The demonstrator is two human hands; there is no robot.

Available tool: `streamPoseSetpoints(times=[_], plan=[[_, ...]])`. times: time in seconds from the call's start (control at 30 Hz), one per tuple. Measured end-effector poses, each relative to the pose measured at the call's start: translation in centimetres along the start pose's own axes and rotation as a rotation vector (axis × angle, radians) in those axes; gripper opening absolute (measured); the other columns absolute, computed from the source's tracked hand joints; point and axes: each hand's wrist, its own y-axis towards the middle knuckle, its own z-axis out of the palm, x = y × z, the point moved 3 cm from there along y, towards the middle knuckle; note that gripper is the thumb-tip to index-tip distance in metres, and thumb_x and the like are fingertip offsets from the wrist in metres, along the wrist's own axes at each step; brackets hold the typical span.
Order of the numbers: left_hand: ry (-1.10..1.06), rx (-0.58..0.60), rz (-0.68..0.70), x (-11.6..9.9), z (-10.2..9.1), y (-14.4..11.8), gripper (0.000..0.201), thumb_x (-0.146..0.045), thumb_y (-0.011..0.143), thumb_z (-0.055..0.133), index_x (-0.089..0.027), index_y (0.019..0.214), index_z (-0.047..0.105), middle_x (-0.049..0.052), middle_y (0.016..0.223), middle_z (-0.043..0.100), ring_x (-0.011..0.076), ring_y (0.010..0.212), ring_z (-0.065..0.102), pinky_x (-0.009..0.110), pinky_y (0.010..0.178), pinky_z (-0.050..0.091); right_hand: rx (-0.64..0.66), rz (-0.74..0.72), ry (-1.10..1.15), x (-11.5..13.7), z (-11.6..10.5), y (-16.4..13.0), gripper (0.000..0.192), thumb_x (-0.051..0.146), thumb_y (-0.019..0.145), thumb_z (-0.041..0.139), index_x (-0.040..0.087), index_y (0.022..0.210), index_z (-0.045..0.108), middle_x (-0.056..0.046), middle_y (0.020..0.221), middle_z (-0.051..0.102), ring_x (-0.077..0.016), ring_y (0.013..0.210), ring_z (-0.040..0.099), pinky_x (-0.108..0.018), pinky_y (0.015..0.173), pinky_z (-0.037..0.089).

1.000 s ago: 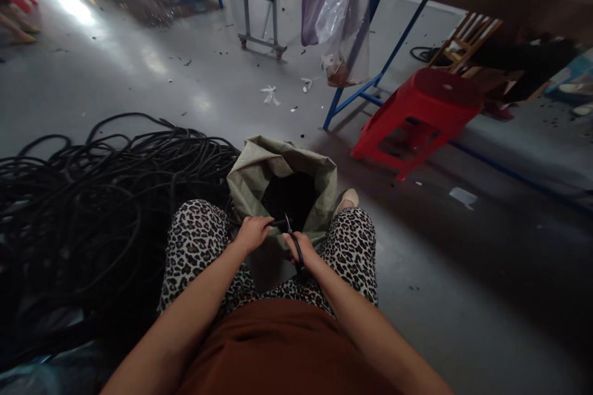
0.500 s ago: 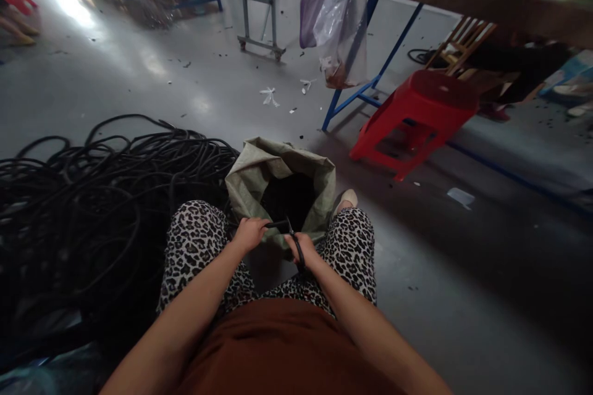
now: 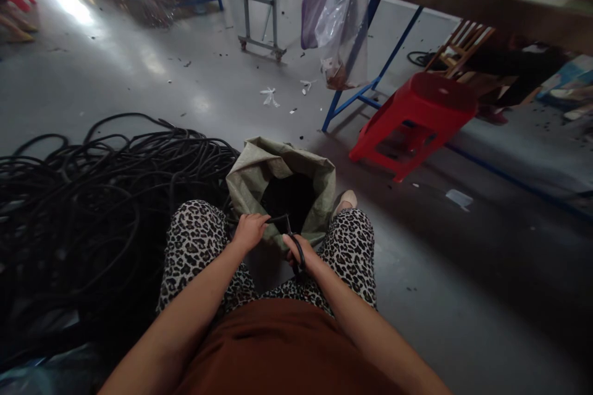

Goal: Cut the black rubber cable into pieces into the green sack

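A plain rust-brown top [image 3: 282,345] spreads across the near edge, its matte cloth lightly creased. The trousers [image 3: 197,247] are leopard-printed, dark rings and blotches packed over a pale ground on left and right legs alike. Farther off, at the right, shows a low-cut beige shoe [image 3: 349,198]. The left hand [image 3: 251,231] and right hand [image 3: 303,249] are bare.

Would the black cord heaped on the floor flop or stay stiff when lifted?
Likely bendy but springy: the black cord lies in wide, smooth loops. It may snag, since its loops cross heavily. The cord piece in the left hand juts nearly straight, suggesting some stiffness.
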Motion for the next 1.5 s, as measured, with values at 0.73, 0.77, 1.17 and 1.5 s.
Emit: streamPoseSetpoints(times=[0.73, 0.77, 1.17, 1.5], plan=[[0.039, 0.039, 0.119, -0.9, -0.1, -0.2, 0.029, -0.019, 0.084, 0.048, -0.025, 0.109, 0.061, 0.007, 0.1, 0.065, 0.022, 0.096, 0.055, 0.038, 0.084, 0.033, 0.019, 0.056, 0.004, 0.0, 0.3, 0.6, 0.037, 0.049, 0.087, 0.049, 0.013, 0.094, 0.054, 0.002, 0.049, 0.053, -0.0125, 0.039, 0.055, -0.019, 0.037, 0.042], [0.044, 0.041, 0.124, -0.9, -0.2, -0.2, 0.029, -0.019, 0.084, 0.047, -0.025, 0.108, 0.062, 0.007, 0.099, 0.065, 0.0223, 0.096, 0.055, 0.038, 0.084, 0.033, 0.025, 0.053, 0.008, 0.2, 0.3, 0.5, 0.037, 0.05, 0.087, 0.049, 0.013, 0.093, 0.054, 0.002, 0.049, 0.052, -0.0126, 0.039, 0.055, -0.019, 0.037, 0.042], [0.028, 0.019, 0.077, 0.0, -0.2, -0.1, 0.035, -0.022, 0.085, 0.047, -0.025, 0.118, 0.055, 0.007, 0.107, 0.065, 0.0223, 0.103, 0.054, 0.038, 0.088, 0.033, -0.068, -0.013, 0.012, 0.5, -0.3, 0.7, 0.028, 0.042, 0.088, 0.049, 0.015, 0.082, 0.05, 0.008, 0.041, 0.044, -0.0078, 0.027, 0.042, -0.016, 0.029, 0.032], [0.051, 0.047, 0.038, 0.5, 0.1, -0.1, 0.028, -0.021, 0.084, 0.049, -0.026, 0.108, 0.062, 0.008, 0.102, 0.066, 0.0228, 0.102, 0.054, 0.039, 0.088, 0.033, -0.155, -0.008, -0.079, 0.7, -0.6, 0.6, 0.022, 0.034, 0.085, 0.052, 0.015, 0.075, 0.052, 0.009, 0.04, 0.039, -0.0068, 0.027, 0.039, -0.016, 0.029, 0.032]])
